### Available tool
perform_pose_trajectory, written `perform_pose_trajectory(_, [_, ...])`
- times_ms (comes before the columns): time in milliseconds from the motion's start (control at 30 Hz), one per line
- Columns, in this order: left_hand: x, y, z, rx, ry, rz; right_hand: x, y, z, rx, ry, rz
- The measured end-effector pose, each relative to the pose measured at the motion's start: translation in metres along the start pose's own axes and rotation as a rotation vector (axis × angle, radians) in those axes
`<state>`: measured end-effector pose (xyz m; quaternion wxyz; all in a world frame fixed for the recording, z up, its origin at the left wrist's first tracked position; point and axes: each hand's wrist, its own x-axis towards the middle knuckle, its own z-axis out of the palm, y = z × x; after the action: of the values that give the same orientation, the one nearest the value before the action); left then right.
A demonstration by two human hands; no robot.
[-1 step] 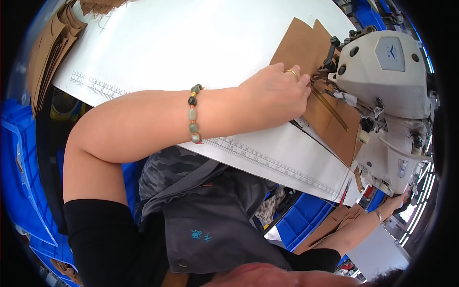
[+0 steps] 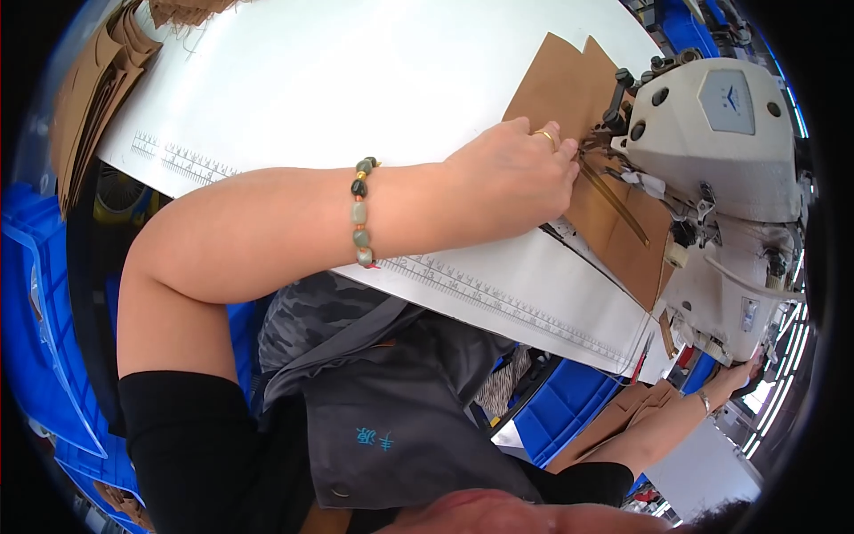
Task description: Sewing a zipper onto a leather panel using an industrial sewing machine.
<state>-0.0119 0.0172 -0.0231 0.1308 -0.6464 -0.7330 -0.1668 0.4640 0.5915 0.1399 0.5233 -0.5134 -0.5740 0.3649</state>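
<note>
My left hand [image 2: 516,178], with a gold ring and a beaded bracelet [image 2: 359,214] at its wrist, presses bent, close-set fingers onto a flat brown sheet piece [image 2: 556,76]. Its fingertips rest right by the needle area of a white sewing machine [image 2: 725,147]; the thumb is hidden. A narrow, darker shiny strip [image 2: 623,209] runs across the brown piece toward the needle. Far to the right, my right hand [image 2: 737,376] reaches the machine's right end and touches it. Most of its fingers are hidden there, and what they touch cannot be made out.
The white table [image 2: 338,98] carries a printed ruler [image 2: 485,294] along its near edge. Brown pieces [image 2: 98,98] hang in a stack at the far left. Blue crates [image 2: 49,329] stand at the left, and another blue crate [image 2: 565,400] with brown pieces [image 2: 623,414] sits below the machine.
</note>
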Motion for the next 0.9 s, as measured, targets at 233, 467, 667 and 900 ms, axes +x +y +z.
perform_pose_trajectory(233, [0.000, -0.001, 0.000, -0.017, 0.011, -0.006, -0.024, -0.012, 0.019, -0.038, 0.064, 0.040])
perform_pose_trajectory(467, [0.000, 0.001, 0.002, -0.036, 0.025, -0.023, -0.033, 0.017, 0.013, 0.109, 0.061, -0.069])
perform_pose_trajectory(667, [-0.001, 0.000, 0.006, 0.005, 0.045, -0.008, -0.070, 0.061, 0.031, 0.506, 0.004, -0.129])
perform_pose_trajectory(900, [0.002, 0.002, -0.001, 0.019, 0.074, -0.022, -0.072, 0.034, 0.024, 0.432, -0.019, -0.088])
